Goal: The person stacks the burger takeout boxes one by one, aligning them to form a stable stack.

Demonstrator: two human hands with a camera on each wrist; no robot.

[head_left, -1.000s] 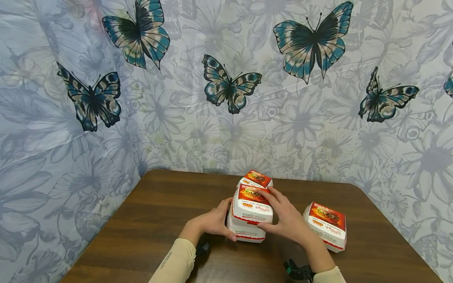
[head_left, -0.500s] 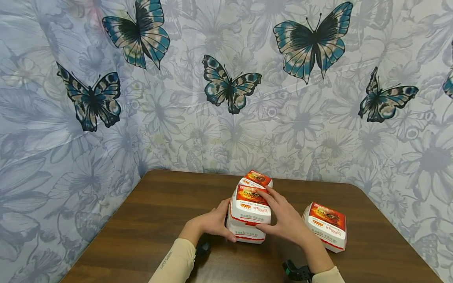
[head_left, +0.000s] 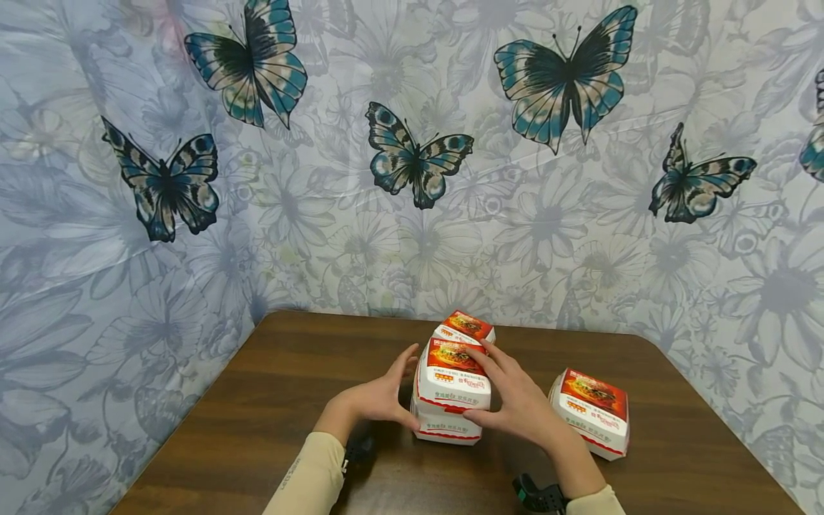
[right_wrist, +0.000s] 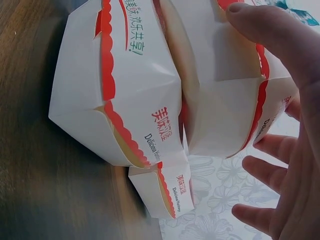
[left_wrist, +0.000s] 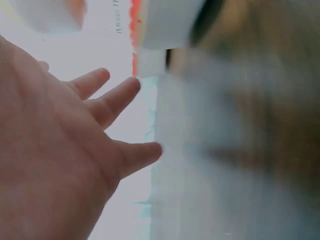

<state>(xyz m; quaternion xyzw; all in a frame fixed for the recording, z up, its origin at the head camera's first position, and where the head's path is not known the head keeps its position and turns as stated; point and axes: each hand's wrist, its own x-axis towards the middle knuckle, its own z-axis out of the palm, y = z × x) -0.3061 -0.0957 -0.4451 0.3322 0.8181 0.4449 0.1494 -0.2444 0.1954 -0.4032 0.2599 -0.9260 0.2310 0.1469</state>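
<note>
Two white burger boxes with red printed lids are stacked in the head view. The upper burger box sits on the lower burger box. My right hand holds the upper box from its right side, thumb at the front and fingers toward the back. In the right wrist view that thumb lies on the upper box, and the other fingers are spread. My left hand is at the stack's left side, fingers spread and apart from the upper box. The left wrist view shows its palm with extended fingers.
Another burger box stands right behind the stack. One more burger box lies to the right, past my right hand. All are on a brown wooden table, before a flowered cloth with butterflies.
The upper box has shifted slightly left and down over the lower one, my right hand moving along with it. My left hand has drawn back to the left, its fingers leaving the stack.
</note>
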